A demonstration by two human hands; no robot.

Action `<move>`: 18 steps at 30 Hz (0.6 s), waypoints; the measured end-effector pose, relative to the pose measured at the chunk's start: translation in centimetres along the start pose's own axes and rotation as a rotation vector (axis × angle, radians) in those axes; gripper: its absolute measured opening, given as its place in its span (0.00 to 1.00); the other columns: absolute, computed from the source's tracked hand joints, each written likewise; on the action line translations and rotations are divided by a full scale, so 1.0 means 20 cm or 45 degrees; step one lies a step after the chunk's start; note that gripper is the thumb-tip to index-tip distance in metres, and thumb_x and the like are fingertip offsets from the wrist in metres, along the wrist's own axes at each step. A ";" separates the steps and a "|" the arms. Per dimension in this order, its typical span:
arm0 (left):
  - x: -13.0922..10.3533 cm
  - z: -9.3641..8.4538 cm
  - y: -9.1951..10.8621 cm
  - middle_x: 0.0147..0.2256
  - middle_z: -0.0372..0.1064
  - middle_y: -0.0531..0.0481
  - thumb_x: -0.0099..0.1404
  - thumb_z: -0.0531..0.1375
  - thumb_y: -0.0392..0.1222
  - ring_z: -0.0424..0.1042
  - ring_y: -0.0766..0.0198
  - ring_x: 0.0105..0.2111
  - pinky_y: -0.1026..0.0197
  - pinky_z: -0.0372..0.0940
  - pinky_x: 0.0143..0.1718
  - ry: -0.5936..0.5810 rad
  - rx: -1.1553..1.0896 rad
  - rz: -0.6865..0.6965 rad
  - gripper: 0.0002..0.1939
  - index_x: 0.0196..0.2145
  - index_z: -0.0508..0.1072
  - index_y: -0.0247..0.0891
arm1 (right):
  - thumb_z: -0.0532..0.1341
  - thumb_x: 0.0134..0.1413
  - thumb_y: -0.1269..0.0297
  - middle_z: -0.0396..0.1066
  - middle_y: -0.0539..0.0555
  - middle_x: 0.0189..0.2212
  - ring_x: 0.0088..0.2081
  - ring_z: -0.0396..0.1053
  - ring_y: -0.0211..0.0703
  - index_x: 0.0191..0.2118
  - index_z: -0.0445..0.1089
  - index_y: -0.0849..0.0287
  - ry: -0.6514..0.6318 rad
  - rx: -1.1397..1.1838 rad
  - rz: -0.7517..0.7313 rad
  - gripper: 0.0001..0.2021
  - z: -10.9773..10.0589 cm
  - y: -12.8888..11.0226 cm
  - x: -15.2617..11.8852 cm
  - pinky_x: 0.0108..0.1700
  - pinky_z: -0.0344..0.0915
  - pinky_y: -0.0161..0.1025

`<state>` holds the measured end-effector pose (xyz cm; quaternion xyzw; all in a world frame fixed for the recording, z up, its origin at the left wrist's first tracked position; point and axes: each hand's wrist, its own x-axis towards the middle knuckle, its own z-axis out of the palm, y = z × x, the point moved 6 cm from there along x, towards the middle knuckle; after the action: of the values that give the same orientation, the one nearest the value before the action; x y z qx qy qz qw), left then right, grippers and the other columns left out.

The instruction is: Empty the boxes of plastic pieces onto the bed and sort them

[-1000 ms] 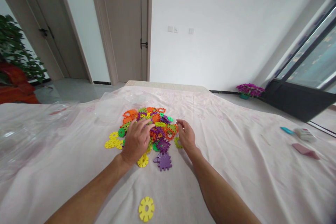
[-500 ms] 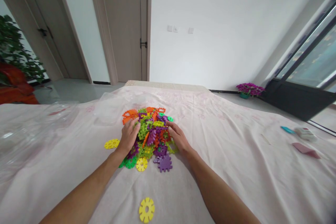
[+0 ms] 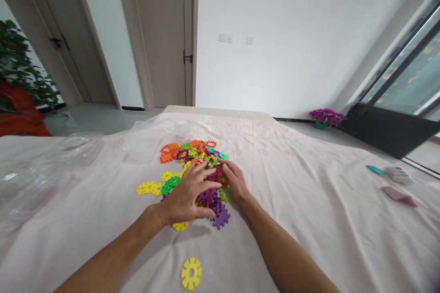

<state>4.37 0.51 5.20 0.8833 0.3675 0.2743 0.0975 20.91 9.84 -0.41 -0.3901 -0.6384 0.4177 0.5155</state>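
Observation:
A heap of interlocking plastic pieces (image 3: 211, 174) in orange, purple, green, yellow and red lies on the cloth. Over its near left part spreads my left hand (image 3: 190, 192), fingers apart, hiding many of the pieces beneath. My right hand (image 3: 237, 181) rests against the heap's right side with its fingers stretched out. Yellow discs (image 3: 147, 187) and green discs (image 3: 170, 185) lie to the left of my left hand. A purple square piece (image 3: 220, 217) sits at the heap's near edge. Closer to me, a notched yellow disc (image 3: 191, 274) lies alone.
Clear plastic containers (image 3: 140, 144) stand behind and left of the heap. A pink floral cloth (image 3: 302, 219) covers the surface. On the far right are a blue item (image 3: 375, 170), a pale packet (image 3: 398, 175) and a folded pink piece (image 3: 399, 196).
My left hand has moved right and nearer, from the heap's left side to over its front. Yellow and green discs now show at the left; the purple piece has turned. My right hand stays nearly still.

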 end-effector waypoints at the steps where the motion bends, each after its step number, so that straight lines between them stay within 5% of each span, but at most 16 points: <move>1: 0.00 0.00 0.06 0.66 0.57 0.42 0.56 0.66 0.64 0.46 0.39 0.69 0.29 0.40 0.66 -0.047 0.028 0.056 0.35 0.59 0.70 0.50 | 0.57 0.61 0.44 0.76 0.54 0.50 0.55 0.68 0.54 0.50 0.77 0.52 0.015 -0.014 0.002 0.22 -0.01 0.01 0.00 0.61 0.59 0.49; 4: -0.04 0.02 0.22 0.66 0.58 0.42 0.50 0.69 0.67 0.47 0.37 0.69 0.29 0.40 0.66 -0.235 -0.032 0.218 0.43 0.60 0.68 0.50 | 0.57 0.60 0.43 0.77 0.54 0.49 0.54 0.69 0.53 0.49 0.78 0.53 0.060 -0.046 0.017 0.23 -0.03 0.03 0.01 0.61 0.60 0.49; 8: -0.17 0.16 0.36 0.69 0.51 0.39 0.50 0.69 0.66 0.47 0.32 0.68 0.27 0.44 0.63 -0.551 -0.122 0.374 0.49 0.66 0.60 0.52 | 0.57 0.60 0.44 0.78 0.54 0.47 0.52 0.70 0.54 0.45 0.79 0.54 0.094 -0.082 0.050 0.22 -0.05 0.05 0.02 0.59 0.61 0.48; 13: -0.25 0.34 0.31 0.72 0.38 0.32 0.53 0.66 0.67 0.40 0.30 0.69 0.26 0.43 0.63 -0.638 -0.026 0.340 0.53 0.70 0.52 0.48 | 0.56 0.61 0.45 0.78 0.54 0.44 0.49 0.72 0.53 0.43 0.80 0.54 0.084 -0.137 0.043 0.22 -0.06 0.06 0.02 0.55 0.63 0.46; 18: -0.21 0.37 0.22 0.72 0.40 0.36 0.59 0.60 0.69 0.43 0.38 0.70 0.30 0.43 0.65 -0.511 0.129 0.270 0.48 0.70 0.50 0.52 | 0.56 0.60 0.45 0.79 0.54 0.41 0.45 0.73 0.52 0.43 0.80 0.56 0.074 -0.151 0.095 0.22 -0.06 0.12 0.03 0.51 0.65 0.45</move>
<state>8.70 -5.27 -1.01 0.9575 0.2593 0.0831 0.0949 22.21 11.43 -2.36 -0.4554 -0.6319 0.3865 0.4939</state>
